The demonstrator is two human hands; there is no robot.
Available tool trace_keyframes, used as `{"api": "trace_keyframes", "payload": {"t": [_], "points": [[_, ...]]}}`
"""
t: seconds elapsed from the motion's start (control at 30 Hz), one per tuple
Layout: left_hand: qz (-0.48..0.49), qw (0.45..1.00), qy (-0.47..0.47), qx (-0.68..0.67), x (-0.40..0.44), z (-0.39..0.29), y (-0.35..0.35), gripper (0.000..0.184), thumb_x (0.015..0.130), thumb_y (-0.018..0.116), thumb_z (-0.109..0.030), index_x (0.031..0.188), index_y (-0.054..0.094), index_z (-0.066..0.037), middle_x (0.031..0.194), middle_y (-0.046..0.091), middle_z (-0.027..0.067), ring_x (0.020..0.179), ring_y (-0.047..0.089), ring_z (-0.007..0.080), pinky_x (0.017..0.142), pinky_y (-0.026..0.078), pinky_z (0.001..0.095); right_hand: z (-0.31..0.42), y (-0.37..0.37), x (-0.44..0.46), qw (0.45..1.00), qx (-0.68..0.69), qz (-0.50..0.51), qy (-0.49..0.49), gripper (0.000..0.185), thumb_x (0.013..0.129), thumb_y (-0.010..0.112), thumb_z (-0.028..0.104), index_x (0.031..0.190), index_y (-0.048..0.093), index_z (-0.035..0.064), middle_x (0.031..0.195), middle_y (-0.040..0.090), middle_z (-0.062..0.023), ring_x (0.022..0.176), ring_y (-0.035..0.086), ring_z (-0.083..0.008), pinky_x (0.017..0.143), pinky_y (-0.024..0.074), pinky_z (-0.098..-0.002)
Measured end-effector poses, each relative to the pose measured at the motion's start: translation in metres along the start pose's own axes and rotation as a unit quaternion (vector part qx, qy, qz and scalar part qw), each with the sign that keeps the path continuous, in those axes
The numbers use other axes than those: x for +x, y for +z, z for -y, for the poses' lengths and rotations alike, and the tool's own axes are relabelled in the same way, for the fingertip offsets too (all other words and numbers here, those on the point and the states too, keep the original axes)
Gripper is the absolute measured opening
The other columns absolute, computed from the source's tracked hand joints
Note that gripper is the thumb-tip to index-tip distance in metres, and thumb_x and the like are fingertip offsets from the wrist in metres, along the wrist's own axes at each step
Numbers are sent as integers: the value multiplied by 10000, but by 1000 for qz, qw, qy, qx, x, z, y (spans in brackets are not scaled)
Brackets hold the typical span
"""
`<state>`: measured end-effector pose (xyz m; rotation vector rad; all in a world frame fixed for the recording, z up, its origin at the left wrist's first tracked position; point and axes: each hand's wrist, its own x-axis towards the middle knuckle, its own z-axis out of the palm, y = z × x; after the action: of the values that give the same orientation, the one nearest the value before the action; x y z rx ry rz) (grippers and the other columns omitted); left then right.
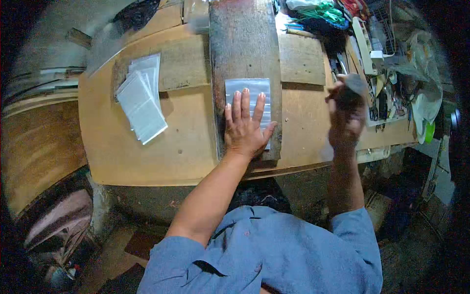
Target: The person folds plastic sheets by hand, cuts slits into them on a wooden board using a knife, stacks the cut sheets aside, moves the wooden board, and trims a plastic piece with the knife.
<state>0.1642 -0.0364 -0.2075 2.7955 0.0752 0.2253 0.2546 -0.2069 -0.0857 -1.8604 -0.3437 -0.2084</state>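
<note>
My left hand [245,122] lies flat, fingers spread, on clear plastic bags [248,85] placed on a dark, worn wooden board [245,49]. The board runs away from me across the worktable. Off to the right, my right hand [346,110] is raised and blurred by motion. Its fingers look curled around a greyish thing [356,82] whose kind I cannot make out. On the left, a fanned stack of clear plastic bags [142,105] rests partly on a lighter plank, apart from both hands.
The light wooden worktable [132,166] has its front edge near my body. A lighter plank [183,63] lies left of the board, and another plank [302,59] lies right. Tools and plastic clutter [387,93] crowd the right side, with green string [325,12] at the back.
</note>
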Motion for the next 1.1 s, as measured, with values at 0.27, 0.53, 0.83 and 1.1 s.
{"api": "trace_keyframes", "payload": {"t": [0.27,0.53,0.83,1.1], "points": [[19,1000,-2,-14,1,1,-4,718,789,537,-546,1398,340,-218,1468,225,167,1351,198,348,1061,151,519,25,41,39,892,394,105,-196,883,642,527,800,1023,491,5,863,452,-103,803,446,-242,719,392,-386],[-21,997,-7,-69,0,5,-2,641,790,530,-499,1319,437,-149,1424,266,221,1354,166,385,1078,86,543,50,105,3,893,445,60,-22,821,635,555,787,960,483,36,838,440,-98,762,432,-240,725,376,-406],[52,987,-15,-154,4,8,-13,582,771,520,-369,1295,476,-120,1397,296,230,1360,158,379,1086,62,542,48,126,-9,893,445,71,-8,761,649,603,729,926,478,32,832,452,-93,745,421,-232,750,367,-387],[91,994,7,-57,-2,8,-4,623,792,509,-395,1353,399,-147,1409,288,211,1360,164,370,1082,92,533,47,129,-3,907,418,43,28,698,686,615,680,888,464,30,834,454,-99,711,390,-220,737,354,-376]]}}
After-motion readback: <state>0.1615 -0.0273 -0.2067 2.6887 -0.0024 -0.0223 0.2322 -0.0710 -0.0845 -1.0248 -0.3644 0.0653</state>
